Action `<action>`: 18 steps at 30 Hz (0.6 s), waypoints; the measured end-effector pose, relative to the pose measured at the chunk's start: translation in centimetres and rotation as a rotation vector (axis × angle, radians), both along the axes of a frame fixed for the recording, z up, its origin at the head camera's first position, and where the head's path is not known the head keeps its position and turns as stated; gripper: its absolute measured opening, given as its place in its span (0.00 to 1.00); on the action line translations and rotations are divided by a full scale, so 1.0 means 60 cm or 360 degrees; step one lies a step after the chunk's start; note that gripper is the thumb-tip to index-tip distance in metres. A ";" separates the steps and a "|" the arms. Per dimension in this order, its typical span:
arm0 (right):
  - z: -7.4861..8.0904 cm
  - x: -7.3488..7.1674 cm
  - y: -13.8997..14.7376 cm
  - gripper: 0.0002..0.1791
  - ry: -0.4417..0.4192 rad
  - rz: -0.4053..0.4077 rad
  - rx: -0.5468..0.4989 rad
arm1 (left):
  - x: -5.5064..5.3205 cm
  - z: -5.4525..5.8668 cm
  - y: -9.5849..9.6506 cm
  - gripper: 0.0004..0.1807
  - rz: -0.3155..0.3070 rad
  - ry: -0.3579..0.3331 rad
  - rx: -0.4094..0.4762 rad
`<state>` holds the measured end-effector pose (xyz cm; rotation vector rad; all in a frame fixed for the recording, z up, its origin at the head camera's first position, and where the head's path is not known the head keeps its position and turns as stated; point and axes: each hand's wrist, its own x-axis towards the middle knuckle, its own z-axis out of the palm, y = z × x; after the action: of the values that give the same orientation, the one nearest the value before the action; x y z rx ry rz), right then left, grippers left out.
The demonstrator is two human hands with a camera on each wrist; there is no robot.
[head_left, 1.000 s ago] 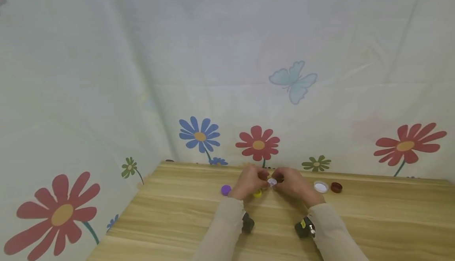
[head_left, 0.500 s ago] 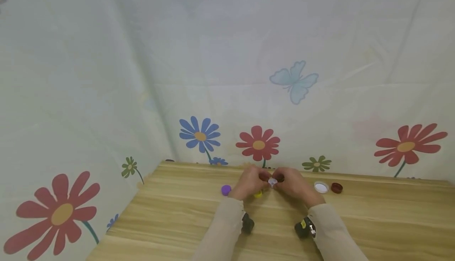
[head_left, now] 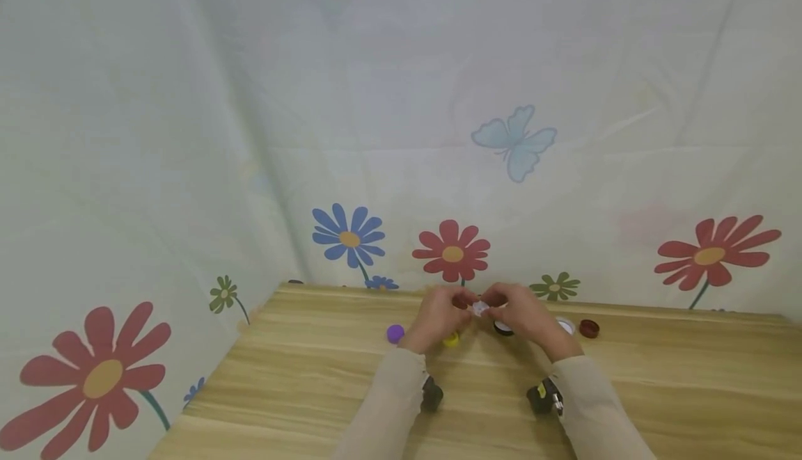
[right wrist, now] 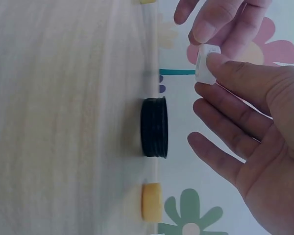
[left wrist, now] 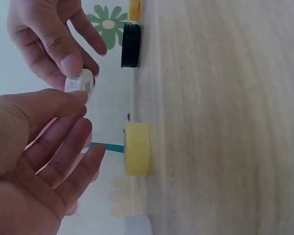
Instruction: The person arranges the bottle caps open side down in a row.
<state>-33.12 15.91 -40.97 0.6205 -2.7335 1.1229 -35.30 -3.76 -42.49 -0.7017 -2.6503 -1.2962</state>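
In the head view my left hand [head_left: 436,315] and right hand [head_left: 523,315] meet above the table over a small white cap [head_left: 480,308]. Thumb and fingers of each hand pinch it from opposite sides. Dark print shows on the white cap [left wrist: 77,84] in the left wrist view, and its edge is turned up. In the right wrist view, the right thumb presses on the cap [right wrist: 204,72] while the other fingers spread loosely. A yellow cap [left wrist: 137,149] sits below the left hand, and a black ribbed lid [right wrist: 155,127] stands on the table below the right.
A purple cap [head_left: 395,334] lies left of the hands on the wooden table [head_left: 301,376]. Right of them are a white lid [head_left: 567,324] and a dark red lid [head_left: 589,328]. An orange cap [right wrist: 152,202] shows past the black lid. A flowered cloth [head_left: 388,133] hangs behind.
Both hands have risen a little with the white cap, which is tilted differently now. The black lid has come into sight under the right hand; the view has shifted slightly.
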 end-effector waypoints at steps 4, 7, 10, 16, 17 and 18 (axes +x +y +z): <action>0.008 0.004 0.000 0.06 -0.0009 -0.0007 0.0012 | 0.005 0.005 0.001 0.09 0.0027 0.0020 -0.0023; 0.010 0.005 0.000 0.06 -0.0011 0.0000 0.0017 | 0.007 0.005 0.000 0.08 0.0039 0.0032 -0.0042; 0.010 0.006 0.000 0.05 0.0000 0.0014 0.0024 | 0.009 0.002 -0.001 0.07 0.0030 0.0066 -0.0038; 0.012 0.009 0.002 0.05 0.0009 0.0010 0.0031 | 0.012 0.001 -0.002 0.07 0.0022 0.0115 -0.0008; 0.013 0.009 0.002 0.05 0.0006 0.0010 0.0030 | 0.013 0.001 -0.002 0.07 0.0027 0.0121 -0.0008; 0.012 0.009 0.003 0.04 0.0003 0.0008 0.0029 | 0.013 0.002 -0.002 0.07 0.0028 0.0136 -0.0009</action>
<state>-32.58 16.06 -40.22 0.6312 -2.7449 1.0994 -34.50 -3.89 -42.35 -0.7157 -2.5877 -1.2262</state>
